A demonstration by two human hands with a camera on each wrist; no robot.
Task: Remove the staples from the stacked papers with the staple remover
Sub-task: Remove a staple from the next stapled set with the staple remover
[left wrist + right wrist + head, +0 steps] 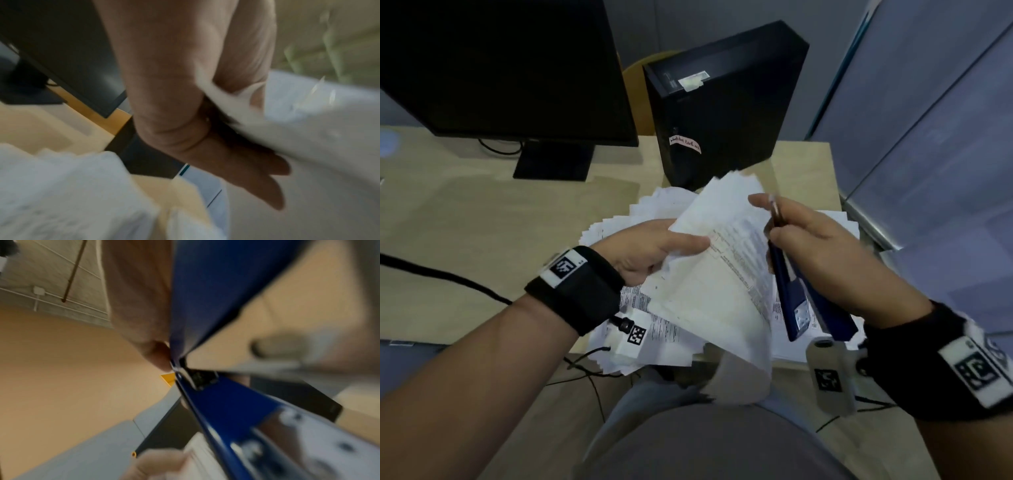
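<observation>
In the head view, the left hand (654,250) pinches a lifted sheaf of papers (719,260) at centre frame, thumb on top, fingers hidden beneath. The sheaf curls down toward the lower middle, above a spread pile of papers (650,209) on the desk (482,219). Right of centre, the right hand (822,250) grips the blue staple remover (791,294), its tip just beside the sheaf's right edge; no staple can be made out. The likely trouble is a torn corner if the tip bites paper rather than staple, or the loosely held sheaf twisting away.

In the left wrist view, the fingers (265,183) lie fairly straight under the blurred white sheet at right, so the grip looks light; a firm pull could slide the sheets out.

In the right wrist view, the two blue arms fill the right half, meeting at the metal tip mid-frame, a fingertip (158,356) pressing beside it. Blur hides whether the tip is engaged, and a freed staple could drop unseen into the pile.
</observation>
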